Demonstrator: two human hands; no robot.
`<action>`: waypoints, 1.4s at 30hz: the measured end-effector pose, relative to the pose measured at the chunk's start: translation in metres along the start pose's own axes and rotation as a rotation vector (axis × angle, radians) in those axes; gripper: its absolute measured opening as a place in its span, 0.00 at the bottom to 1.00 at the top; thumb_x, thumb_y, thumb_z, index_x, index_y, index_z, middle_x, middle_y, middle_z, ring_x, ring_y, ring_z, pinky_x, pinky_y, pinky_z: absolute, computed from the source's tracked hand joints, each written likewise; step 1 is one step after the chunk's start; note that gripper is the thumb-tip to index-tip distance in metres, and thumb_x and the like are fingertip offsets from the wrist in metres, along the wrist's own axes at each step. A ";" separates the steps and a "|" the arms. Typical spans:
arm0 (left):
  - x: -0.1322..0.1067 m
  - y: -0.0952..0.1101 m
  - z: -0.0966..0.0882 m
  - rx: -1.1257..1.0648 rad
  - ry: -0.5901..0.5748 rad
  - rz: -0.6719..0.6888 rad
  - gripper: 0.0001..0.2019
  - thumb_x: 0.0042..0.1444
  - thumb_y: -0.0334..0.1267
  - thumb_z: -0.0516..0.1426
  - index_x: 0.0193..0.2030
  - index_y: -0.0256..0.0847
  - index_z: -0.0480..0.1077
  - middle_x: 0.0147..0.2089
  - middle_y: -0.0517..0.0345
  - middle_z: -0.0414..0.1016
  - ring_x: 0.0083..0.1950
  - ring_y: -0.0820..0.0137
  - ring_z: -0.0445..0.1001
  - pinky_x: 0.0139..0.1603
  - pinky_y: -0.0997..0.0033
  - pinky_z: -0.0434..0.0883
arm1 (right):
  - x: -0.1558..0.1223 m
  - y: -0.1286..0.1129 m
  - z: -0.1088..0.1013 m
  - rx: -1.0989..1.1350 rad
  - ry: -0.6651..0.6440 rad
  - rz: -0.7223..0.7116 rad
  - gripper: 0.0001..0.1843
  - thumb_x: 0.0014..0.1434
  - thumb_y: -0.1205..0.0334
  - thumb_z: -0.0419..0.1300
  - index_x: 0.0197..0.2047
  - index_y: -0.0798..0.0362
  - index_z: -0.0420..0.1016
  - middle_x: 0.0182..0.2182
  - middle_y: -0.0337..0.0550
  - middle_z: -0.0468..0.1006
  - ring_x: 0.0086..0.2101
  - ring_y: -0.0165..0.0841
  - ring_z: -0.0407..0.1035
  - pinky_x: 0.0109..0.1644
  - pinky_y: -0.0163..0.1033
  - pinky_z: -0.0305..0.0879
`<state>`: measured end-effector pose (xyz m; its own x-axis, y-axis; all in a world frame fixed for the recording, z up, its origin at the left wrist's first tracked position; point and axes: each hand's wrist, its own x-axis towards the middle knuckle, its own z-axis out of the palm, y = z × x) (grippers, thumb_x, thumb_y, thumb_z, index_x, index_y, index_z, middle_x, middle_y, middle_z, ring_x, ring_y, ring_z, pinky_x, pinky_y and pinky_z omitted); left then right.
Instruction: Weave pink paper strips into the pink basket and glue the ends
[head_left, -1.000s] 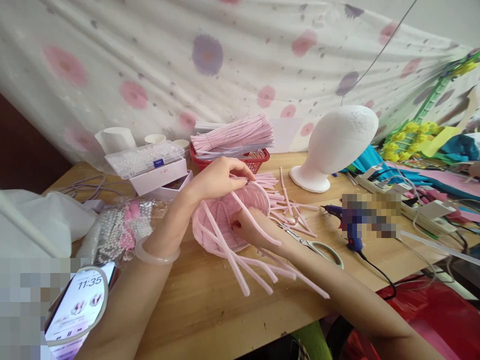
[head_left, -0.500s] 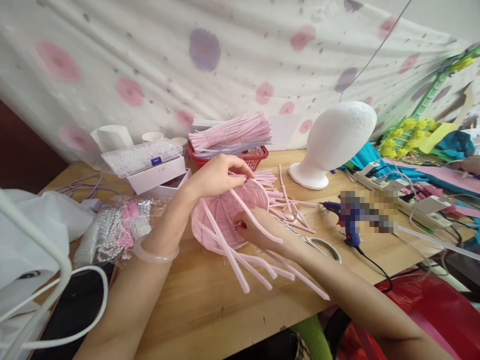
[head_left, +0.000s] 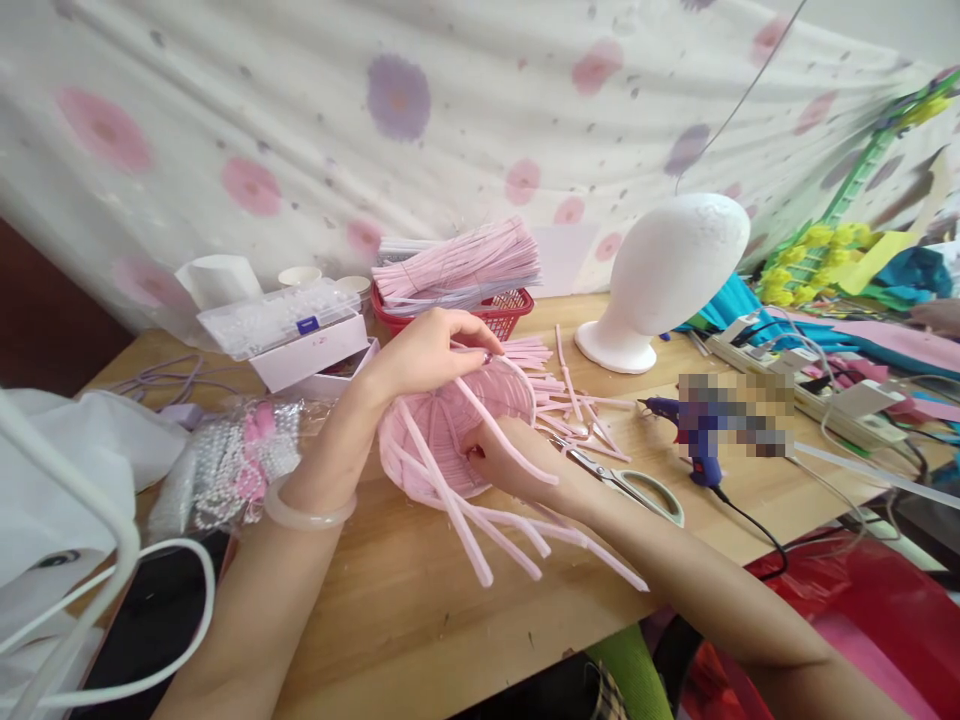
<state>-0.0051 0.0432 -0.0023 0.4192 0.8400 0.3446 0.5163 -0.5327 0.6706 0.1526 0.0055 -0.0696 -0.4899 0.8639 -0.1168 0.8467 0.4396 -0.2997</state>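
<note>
— What do we have in hand here?

— A pink woven bowl (head_left: pixel 439 440), tilted on the tabletop (head_left: pixel 405 620) with its hollow turned our way. Our left grip (head_left: pixel 427 352) is closed, with the fingertips pinched on the far rim. Our right grip (head_left: pixel 510 462) is curled around the near right wall, thumb inside.

— So the bowl sits between the two grips?

— Yes, touching both: the left above and far, the right below and near. The loose strands (head_left: pixel 517 535) fan out from under the right grip toward the near right and lie on the wood.

— How do we judge it will handle?

— Light, we think, and springy rather than stiff. The weave looks soft enough to dent if squeezed, and the rim seems the firmest place to take hold. The free strands would bend and snag easily, so we'd mind the scissors (head_left: pixel 626 487) lying just to their right.
</note>
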 end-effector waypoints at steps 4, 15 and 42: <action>0.000 0.000 0.000 -0.004 0.001 0.005 0.14 0.50 0.28 0.55 0.40 0.36 0.80 0.42 0.55 0.83 0.46 0.68 0.78 0.49 0.73 0.73 | -0.006 0.007 0.004 -0.022 -0.025 -0.079 0.09 0.52 0.70 0.56 0.27 0.50 0.76 0.22 0.37 0.74 0.21 0.29 0.61 0.25 0.35 0.49; -0.001 -0.002 0.000 0.019 -0.001 0.016 0.14 0.51 0.30 0.55 0.40 0.37 0.80 0.42 0.55 0.82 0.46 0.67 0.78 0.50 0.71 0.73 | -0.014 0.012 0.002 -0.060 -0.040 -0.104 0.08 0.53 0.66 0.54 0.26 0.51 0.73 0.21 0.37 0.71 0.21 0.27 0.57 0.27 0.34 0.49; -0.007 0.023 0.010 0.123 -0.033 0.055 0.14 0.52 0.25 0.55 0.39 0.38 0.80 0.41 0.59 0.81 0.45 0.71 0.78 0.48 0.74 0.71 | -0.047 0.015 0.004 0.028 -0.032 -0.148 0.09 0.54 0.66 0.53 0.23 0.53 0.65 0.18 0.34 0.66 0.20 0.25 0.54 0.27 0.36 0.42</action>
<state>0.0116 0.0238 0.0043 0.4725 0.8065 0.3553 0.5787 -0.5880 0.5651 0.1876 -0.0294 -0.0723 -0.6155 0.7818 -0.0998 0.7592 0.5540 -0.3417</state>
